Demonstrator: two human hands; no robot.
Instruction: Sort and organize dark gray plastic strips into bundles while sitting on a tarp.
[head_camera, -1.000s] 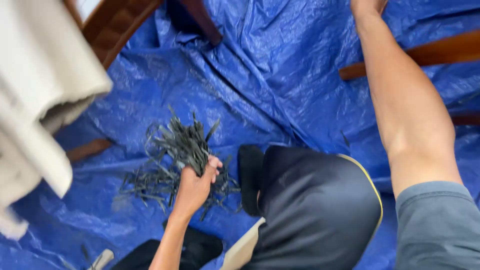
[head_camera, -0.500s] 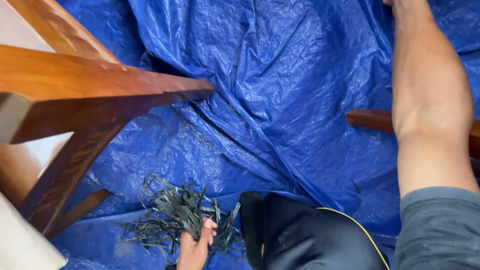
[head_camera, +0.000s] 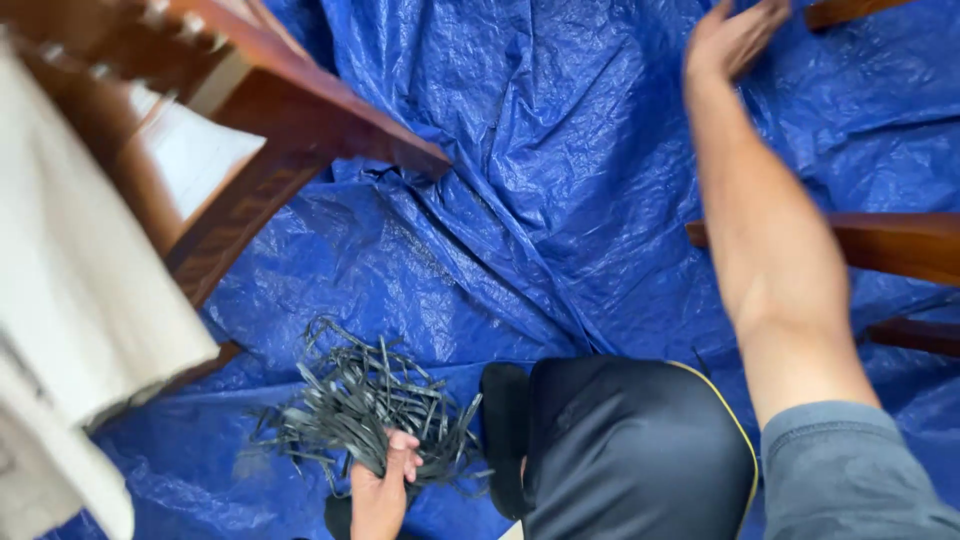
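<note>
A view from above looks down on a crumpled blue tarpaulin that covers the floor across nearly the whole frame.

Low in the frame, left of centre, the person's left hand rests on a loose pile of thin dark strips. The fingers curl closed around a bunch of strips at the near edge of the pile. The strips are grey-black, narrow and flat, and they splay out in all directions on the tarpaulin.

The right arm stretches up the right side of the frame, bare from a grey sleeve at the bottom right corner. The right hand sits at the top edge, blurred, with the fingers spread open and holding nothing. It lies close to a brown wooden piece at the top right; whether they touch cannot be told.

Just right of the strips, a black garment with a thin yellow edge covers the person's leg.

At the upper left stands reddish-brown wooden furniture, its edge jutting over the tarpaulin. A pale cream cloth hangs down the left edge, in front of it. Two more brown wooden bars lie on the tarpaulin at the right edge, behind the arm.
</note>
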